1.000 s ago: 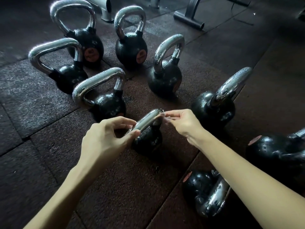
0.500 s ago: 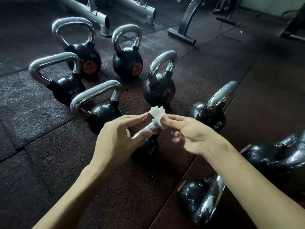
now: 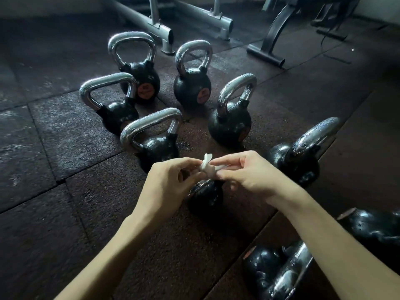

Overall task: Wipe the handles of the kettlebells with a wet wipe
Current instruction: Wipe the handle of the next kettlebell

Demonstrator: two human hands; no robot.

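Several black kettlebells with chrome handles stand on the dark rubber floor. A small white wet wipe is pinched between my left hand and my right hand, both holding it with fingertips. Directly beneath the hands sits a small kettlebell; its handle is mostly hidden by my fingers. Beyond it stand a kettlebell with a wide handle, a tall-handled kettlebell, and a kettlebell on the right.
Three more kettlebells stand further back, such as one at back left. Two kettlebells lie on their sides at lower right. Grey metal rack feet and a bench base cross the far floor.
My hands have lifted off the small kettlebell's handle and come together, bringing out the white wipe and pinching it between them. The camera has tilted up, showing more of the far floor.
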